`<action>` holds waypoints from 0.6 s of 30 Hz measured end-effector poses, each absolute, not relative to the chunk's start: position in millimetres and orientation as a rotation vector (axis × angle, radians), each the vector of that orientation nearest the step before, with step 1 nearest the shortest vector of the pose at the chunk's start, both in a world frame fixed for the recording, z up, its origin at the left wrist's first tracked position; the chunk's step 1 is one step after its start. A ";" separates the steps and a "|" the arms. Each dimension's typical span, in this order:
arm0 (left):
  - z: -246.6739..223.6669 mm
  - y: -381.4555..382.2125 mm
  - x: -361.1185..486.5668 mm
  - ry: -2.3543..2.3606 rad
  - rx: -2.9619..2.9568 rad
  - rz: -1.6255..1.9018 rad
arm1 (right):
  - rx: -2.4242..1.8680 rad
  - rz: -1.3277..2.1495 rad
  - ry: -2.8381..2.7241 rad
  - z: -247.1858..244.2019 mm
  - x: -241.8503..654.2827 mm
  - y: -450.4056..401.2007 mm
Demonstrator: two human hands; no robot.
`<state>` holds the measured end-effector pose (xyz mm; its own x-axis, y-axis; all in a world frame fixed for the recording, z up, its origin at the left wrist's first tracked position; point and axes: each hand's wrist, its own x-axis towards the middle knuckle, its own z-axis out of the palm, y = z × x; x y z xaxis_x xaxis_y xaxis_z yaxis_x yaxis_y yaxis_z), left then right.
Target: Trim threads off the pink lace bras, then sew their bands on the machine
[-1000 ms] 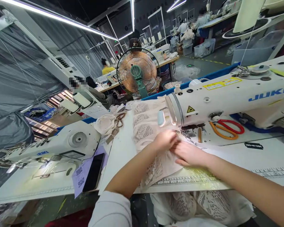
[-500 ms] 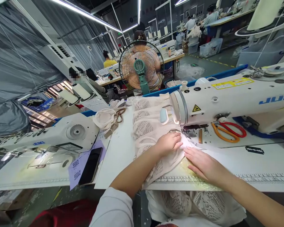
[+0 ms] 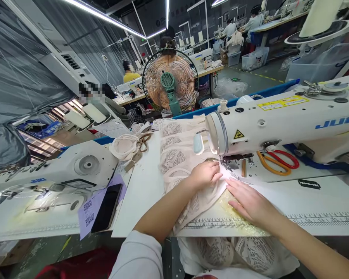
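My left hand [image 3: 205,173] lies on a beige lace bra [image 3: 196,201] just in front of the sewing machine's [image 3: 258,124] needle area, its fingers bent and closed on the cloth. My right hand [image 3: 247,197] is flat to the right of it, fingers stretched out, fingertips touching the pale fabric's edge beside the needle plate. The needle and presser foot are mostly hidden by the machine head and my left fingers. A row of matching beige lace pieces [image 3: 174,141] stretches back across the table left of the machine head.
Right of the needle lie scissors with orange and red handles [image 3: 275,163] and a black blade [image 3: 308,184]. A printed ruler [image 3: 322,219] runs along the front edge. To the left are a phone [image 3: 107,208], a roll of beige strap [image 3: 125,147] and a second machine [image 3: 87,164]. A fan [image 3: 170,81] stands behind.
The whole view has shifted slightly, with surroundings moving a little left in the picture. Both hands stay at nearly the same place on the fabric.
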<state>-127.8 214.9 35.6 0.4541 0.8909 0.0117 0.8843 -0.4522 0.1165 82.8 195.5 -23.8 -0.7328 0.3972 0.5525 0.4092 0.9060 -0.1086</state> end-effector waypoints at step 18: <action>26.7 177.0 -124.1 1.341 2.890 0.054 | -0.687 0.083 -2.474 -30.1 82.4 197.4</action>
